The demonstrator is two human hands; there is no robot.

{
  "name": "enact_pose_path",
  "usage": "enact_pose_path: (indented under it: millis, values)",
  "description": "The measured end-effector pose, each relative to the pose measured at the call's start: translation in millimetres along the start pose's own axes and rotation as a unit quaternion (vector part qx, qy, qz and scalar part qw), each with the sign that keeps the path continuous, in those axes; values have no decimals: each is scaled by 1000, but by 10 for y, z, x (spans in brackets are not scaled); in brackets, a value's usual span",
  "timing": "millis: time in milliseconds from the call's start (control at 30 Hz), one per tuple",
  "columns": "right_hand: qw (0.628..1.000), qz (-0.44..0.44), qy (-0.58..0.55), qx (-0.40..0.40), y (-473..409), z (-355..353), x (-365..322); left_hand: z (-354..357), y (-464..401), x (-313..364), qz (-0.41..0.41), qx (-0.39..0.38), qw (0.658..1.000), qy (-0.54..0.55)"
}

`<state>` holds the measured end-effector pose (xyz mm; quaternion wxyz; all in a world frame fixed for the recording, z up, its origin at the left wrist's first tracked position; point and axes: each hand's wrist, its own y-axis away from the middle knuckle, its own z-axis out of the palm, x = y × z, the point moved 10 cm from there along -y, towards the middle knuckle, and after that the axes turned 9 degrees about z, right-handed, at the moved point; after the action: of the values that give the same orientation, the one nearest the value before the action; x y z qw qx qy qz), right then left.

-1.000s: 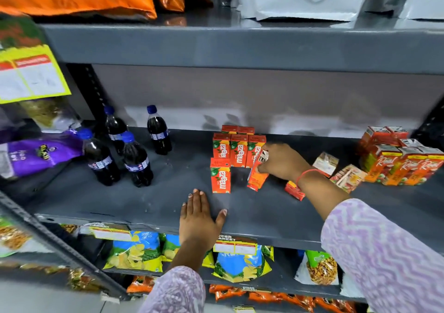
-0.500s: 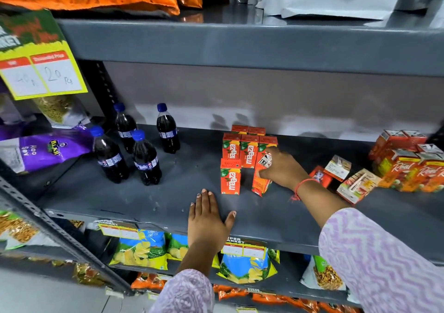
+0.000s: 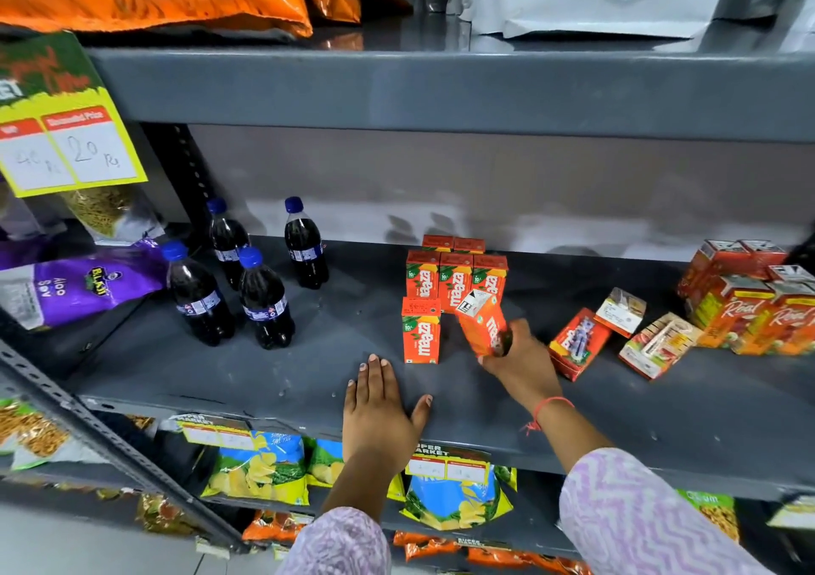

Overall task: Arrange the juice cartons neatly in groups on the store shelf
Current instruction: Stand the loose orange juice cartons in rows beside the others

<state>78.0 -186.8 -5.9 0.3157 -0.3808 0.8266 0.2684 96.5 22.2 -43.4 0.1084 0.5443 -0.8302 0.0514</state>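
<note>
Maaza cartons (image 3: 454,281) stand upright in a tight block toward the back of the grey shelf (image 3: 264,371), labels facing out, so the group reads as one brand. One lone Maaza carton (image 3: 421,329) stands just in front of that block's left end, apparently starting a new front row. To its right, the right hand (image 3: 516,360) has its fingers closed round a tilted Maaza carton (image 3: 483,323), which leans with its top toward the block, probably so it can be stood up beside the lone carton. In front of the lone carton, the left hand (image 3: 381,411) lies flat and open on the shelf, holding nothing, likely for support. Right of the block, three fallen cartons (image 3: 617,336) lie on their sides, unsorted, and further right stands a group of Real cartons (image 3: 749,305).
</note>
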Motion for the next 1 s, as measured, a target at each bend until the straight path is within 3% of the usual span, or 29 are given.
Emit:
enact_pose_path:
  millis: [100,233,433,633,700,767,833,933,1000]
  values:
    - [994,-41,94,41,17,-238,-59,9,-3,-6,0,-1,1000,3]
    - [946,-154,276,67,101,-380,-356,1,-3,8,0,4,1000,0]
    - [911,-234,341,8,193,-325,-702,-15,5,6,0,8,1000,-1]
    - [783,-345,517,4,395,-51,-1009,-10,-1,1,1,7,1000,-1]
    - [772,-359,525,-4,408,13,-1005,-6,-6,0,1,5,1000,0]
    - [796,-346,496,-30,374,49,-938,2,-8,-3,1,3,1000,1]
    - [850,-306,421,-78,328,53,-845,9,-7,-6,2,0,1000,1]
    - [943,-215,220,-124,249,-51,-755,13,-12,-5,4,3,1000,-1]
    - [980,-151,70,-113,171,-165,-676,16,-15,-6,5,2,1000,-2]
